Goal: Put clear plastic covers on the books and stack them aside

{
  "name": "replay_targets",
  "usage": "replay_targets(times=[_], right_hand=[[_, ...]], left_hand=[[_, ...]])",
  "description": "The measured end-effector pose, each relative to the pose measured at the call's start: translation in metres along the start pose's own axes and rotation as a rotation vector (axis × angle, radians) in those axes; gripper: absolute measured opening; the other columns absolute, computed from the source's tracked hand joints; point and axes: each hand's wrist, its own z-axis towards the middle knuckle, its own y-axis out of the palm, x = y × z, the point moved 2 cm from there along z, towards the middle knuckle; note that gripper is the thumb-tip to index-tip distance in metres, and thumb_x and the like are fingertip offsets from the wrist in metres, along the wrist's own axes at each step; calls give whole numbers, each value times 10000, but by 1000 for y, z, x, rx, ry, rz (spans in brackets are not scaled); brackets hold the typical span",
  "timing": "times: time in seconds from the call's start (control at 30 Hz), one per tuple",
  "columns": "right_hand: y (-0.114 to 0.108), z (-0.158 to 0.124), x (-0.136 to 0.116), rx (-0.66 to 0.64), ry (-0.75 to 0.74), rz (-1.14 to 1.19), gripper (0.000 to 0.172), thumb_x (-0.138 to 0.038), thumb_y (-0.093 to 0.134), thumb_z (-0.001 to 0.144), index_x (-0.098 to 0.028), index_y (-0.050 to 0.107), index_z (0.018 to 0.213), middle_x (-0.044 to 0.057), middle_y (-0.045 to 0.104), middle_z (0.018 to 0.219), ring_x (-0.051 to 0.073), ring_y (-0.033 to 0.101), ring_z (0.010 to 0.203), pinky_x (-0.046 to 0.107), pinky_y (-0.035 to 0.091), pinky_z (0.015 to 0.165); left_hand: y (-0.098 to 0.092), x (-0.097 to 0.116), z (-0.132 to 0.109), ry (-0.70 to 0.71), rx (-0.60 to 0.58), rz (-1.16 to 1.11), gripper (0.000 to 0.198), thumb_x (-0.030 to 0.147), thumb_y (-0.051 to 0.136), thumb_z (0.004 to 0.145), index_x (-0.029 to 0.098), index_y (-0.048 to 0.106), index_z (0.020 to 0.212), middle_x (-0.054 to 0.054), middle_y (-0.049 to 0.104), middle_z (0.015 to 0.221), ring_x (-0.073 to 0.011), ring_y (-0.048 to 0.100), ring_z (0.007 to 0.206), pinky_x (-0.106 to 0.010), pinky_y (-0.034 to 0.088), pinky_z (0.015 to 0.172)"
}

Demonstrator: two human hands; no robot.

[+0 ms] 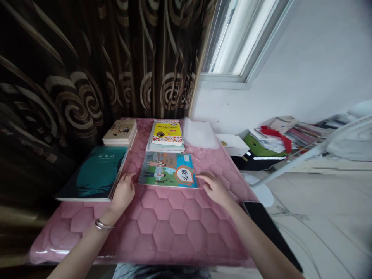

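Note:
A blue and green maths textbook lies flat on the pink padded table, turned sideways to me. My left hand rests between it and a large teal book, with the index finger stretched towards the textbook's left edge and nothing held. At the textbook's right edge is my right hand, its index finger extended to the corner and the other fingers loosely bent. It grips nothing; whether the fingertip touches the cover I cannot tell.
Behind the textbook sits a yellow-and-white book on other books, beside clear plastic sheets. A stack of beige books stands at the back left. A black tablet-like slab and a white fan are on the right.

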Motion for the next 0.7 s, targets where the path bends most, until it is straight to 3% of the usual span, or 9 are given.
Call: replay_targets(times=[0.07,0.17,0.27,0.37,0.47,0.57,0.7], right_hand=[[2,19,-11,-14,-37,-73,409,-65,458,818,-275,697,1076,38,697,1157,223,586,1132,454,457,987],[13,57,-30,-113,-60,-162,278,-182,495,907,-276,704,1065,39,673,1217,227,550,1184,451,414,1006],[25,97,-39,-271,23,-259,283,-241,494,939,-270,669,1160,45,580,1354,215,505,1246,414,379,1038],[32,128,-38,-316,89,-305,316,-270,498,944,-257,623,1234,64,516,1410,232,490,1259,407,389,1023],[35,148,-31,-322,128,-331,327,-289,496,943,-256,602,1250,78,529,1375,255,499,1234,422,406,992],[36,159,-28,-332,157,-344,318,-300,476,950,-248,598,1239,88,547,1342,267,507,1212,445,400,983],[36,167,-30,-350,190,-333,295,-292,479,945,-211,620,1190,127,557,1324,278,528,1180,458,377,983]], left_hand=[[5,29,4,138,-38,54,368,48,405,850,166,625,1121,-128,680,1137,-258,647,1060,-440,525,961],[23,83,6,390,-218,110,320,93,454,894,175,633,1146,-118,637,1265,-234,622,1116,-391,521,953],[45,122,13,442,-317,239,366,197,581,887,165,576,1251,-138,575,1352,-263,571,1191,-416,487,985],[58,135,26,465,-401,336,439,278,651,861,141,558,1268,-165,612,1265,-274,603,1116,-417,519,912],[61,137,39,573,-478,418,404,300,617,884,106,574,1235,-178,664,1085,-280,646,990,-379,566,731],[63,141,44,689,-518,490,309,178,486,932,59,590,1197,-218,680,1010,-292,683,882,-353,559,582],[70,149,36,748,-510,549,382,48,385,904,-24,549,1243,-330,647,1103,-372,694,913,-422,566,556]])
